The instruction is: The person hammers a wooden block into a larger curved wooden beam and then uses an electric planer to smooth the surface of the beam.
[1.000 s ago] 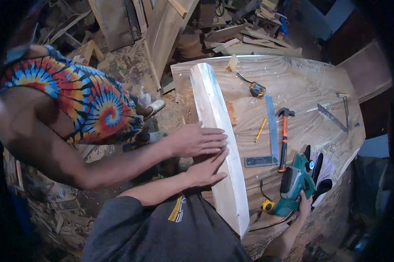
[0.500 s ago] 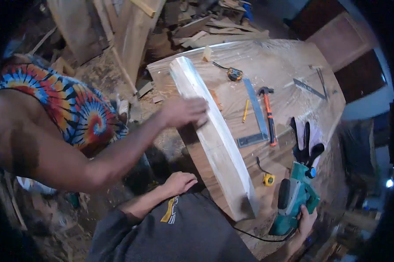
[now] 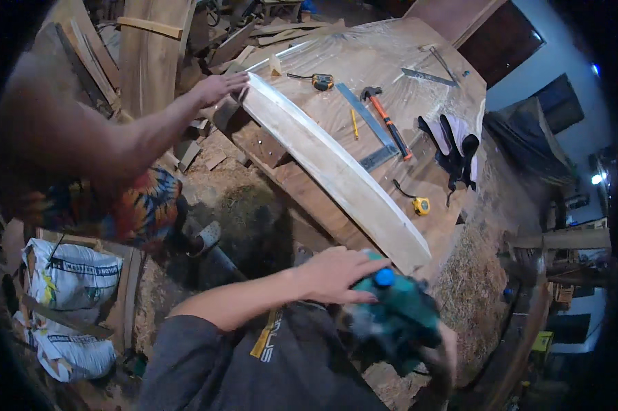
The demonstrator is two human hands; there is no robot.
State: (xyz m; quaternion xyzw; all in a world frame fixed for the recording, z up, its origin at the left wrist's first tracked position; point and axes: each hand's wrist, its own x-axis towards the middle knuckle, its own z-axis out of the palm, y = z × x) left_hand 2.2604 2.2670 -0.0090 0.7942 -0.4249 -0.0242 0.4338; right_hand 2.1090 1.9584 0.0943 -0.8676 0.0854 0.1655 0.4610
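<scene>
Right hand (image 3: 440,355): fingers clamped on the green power planer (image 3: 394,316), which was lying on the desk (image 3: 418,51) a second ago.
Left hand (image 3: 336,274): off the plank now, fingers spread over the planer's front knob.
Plank (image 3: 329,164): pale, on edge across the desk.
Co-worker's hand (image 3: 216,88): moved to the plank's far end, steadying it.

At the lower centre of the frame, the person wears a dark grey short-sleeved shirt (image 3: 268,363) with a yellow mark on the chest; forearms and both hands are bare.
</scene>
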